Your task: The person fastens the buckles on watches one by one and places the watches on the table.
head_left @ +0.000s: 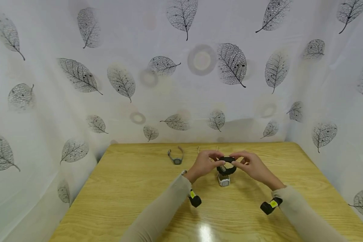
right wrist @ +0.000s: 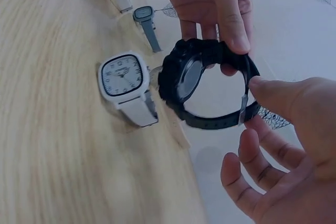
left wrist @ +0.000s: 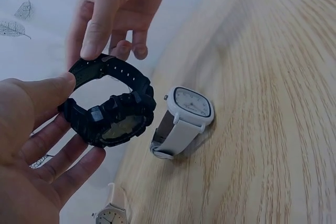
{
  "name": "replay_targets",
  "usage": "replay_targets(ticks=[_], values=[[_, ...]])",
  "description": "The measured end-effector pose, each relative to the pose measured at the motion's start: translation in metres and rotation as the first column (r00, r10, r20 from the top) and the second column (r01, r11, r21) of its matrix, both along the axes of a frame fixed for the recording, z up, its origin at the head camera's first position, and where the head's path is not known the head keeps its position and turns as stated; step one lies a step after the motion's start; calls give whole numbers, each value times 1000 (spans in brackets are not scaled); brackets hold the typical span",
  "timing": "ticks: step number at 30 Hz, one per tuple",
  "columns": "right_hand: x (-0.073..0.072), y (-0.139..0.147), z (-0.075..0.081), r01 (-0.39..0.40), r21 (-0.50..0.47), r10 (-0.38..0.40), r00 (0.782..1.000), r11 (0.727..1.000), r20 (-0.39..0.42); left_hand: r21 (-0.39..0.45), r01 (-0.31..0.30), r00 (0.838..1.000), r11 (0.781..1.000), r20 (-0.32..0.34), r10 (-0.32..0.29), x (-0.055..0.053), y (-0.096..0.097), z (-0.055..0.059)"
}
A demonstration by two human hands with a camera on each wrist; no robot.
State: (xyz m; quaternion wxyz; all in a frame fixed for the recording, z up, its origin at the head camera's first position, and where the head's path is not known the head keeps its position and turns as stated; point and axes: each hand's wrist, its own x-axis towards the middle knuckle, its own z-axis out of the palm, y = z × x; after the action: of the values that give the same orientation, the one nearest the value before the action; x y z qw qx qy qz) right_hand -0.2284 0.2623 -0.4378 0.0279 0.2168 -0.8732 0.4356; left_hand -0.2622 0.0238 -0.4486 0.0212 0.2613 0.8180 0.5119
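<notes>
Both hands hold a black watch (head_left: 227,170) up over the table, its strap joined in a loop and its face toward the near side. My left hand (head_left: 205,164) pinches the strap between thumb and fingers on the left. With thumb and forefinger, my right hand (head_left: 250,165) pinches the strap's overlapping part on the right, by the buckle (right wrist: 243,109); its other fingers are loosely bent. Just below the black watch, a white watch (head_left: 224,182) with a square-cornered dial stands on the table, its strap closed.
On the wooden table (head_left: 133,188), a grey watch (head_left: 177,161) lies at the back left with its strap apart. Another watch (head_left: 184,172) is partly hidden by the left wrist. Pale strap ends (head_left: 216,148) show behind the hands. A leaf-print curtain (head_left: 175,94) surrounds the table.
</notes>
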Motion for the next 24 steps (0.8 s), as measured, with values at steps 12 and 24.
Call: replay_targets(ticks=[12, 24], values=[[6, 4, -15, 28, -130, -27, 1000, 991, 6, 19, -37, 998, 999, 50, 36, 0, 1, 1], [5, -1, -15, 49, -114, -48, 999, 992, 8, 12, -4, 999, 1000, 38, 3, 1, 13, 0]])
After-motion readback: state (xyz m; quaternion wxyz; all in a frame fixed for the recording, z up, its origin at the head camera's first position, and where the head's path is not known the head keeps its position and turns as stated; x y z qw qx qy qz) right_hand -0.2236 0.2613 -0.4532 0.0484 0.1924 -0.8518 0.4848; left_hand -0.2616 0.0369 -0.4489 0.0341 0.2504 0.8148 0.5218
